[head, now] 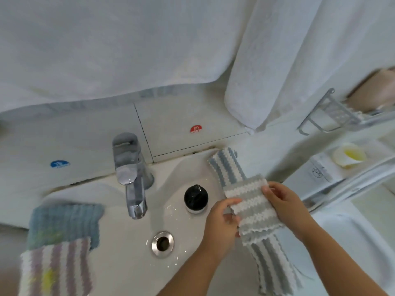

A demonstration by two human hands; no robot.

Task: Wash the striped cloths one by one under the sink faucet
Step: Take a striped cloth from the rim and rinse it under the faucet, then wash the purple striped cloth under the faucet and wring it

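Both hands over the sink's [119, 248] right rim, holding the grey cloth [253, 210]. Left hand [222, 227]: fingers curled round the cloth's left edge, thumb on top. Right hand [285, 201]: fingers pinch its right edge. Cloth folded; stripes run across between the hands, then lengthwise in the tail, which hangs toward the viewer at lower right. Long axis runs from far-left to near-right. Blue cloth [227, 167] lies on the rim just behind, partly under the grey one, long axis the same way. Faucet [132, 182] at centre-left, spout toward the drain [162, 244]. Black stopper [196, 198] in the basin, near the left hand. Left rim: blue towel [64, 223], purple cloth [55, 272] overlapping its near edge.
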